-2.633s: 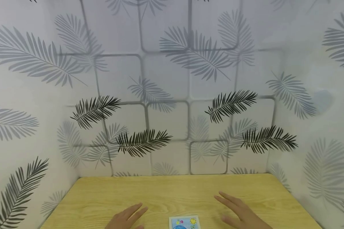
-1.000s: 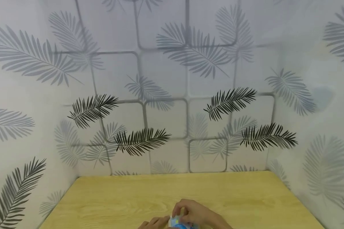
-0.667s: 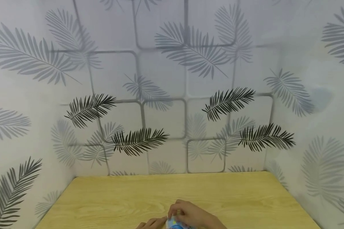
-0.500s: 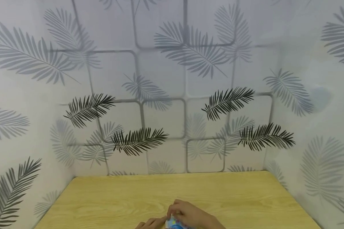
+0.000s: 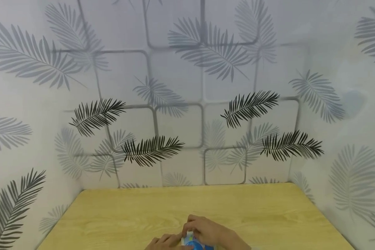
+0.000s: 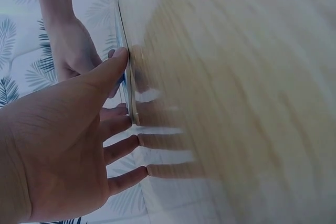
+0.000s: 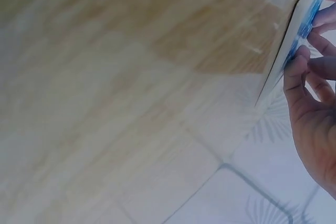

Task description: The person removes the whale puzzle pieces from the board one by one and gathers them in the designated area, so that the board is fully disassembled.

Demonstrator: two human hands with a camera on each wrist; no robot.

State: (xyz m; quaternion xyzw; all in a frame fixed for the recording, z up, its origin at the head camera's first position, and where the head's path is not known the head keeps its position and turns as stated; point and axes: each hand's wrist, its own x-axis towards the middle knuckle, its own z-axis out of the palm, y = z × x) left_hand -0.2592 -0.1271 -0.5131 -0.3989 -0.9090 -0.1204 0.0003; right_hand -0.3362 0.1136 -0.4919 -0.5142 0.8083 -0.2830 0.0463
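- both hands are bunched together at the near edge of the wooden table (image 5: 128, 215), right at the bottom of the head view, working on a small card (image 5: 192, 243) with a blue cartoony print on it.
- the card sits on the table at the near middle, mostly covered by the hands, so only a sliver of blue and white shows from above.
- right hand (image 5: 207, 232) is on top of the card, fingers curled over its far edge. in the right wrist view the fingertips (image 7: 299, 59) hook round the card's edge (image 7: 302, 22), so it's gripping it.
- left hand (image 5: 164, 242) comes in from the left side. in the left wrist view the thumb (image 6: 113, 64) presses against the card (image 6: 125, 72) while the other fingers (image 6: 123, 148) stay spread out fairly straight along the tabletop (image 6: 236, 98). so it's a flat, relaxed hand touching the card, not wrapped round it.
- in that same view the card looks thin and stiff, seen edge-on; can't tell for sure if it's lifted off the wood.
- you can also see the right hand (image 6: 73, 51) on the far side of the card there.
- behind it all, the wall panels (image 5: 181, 86) round the table have a grey and black palm-leaf print with rounded-square lines.
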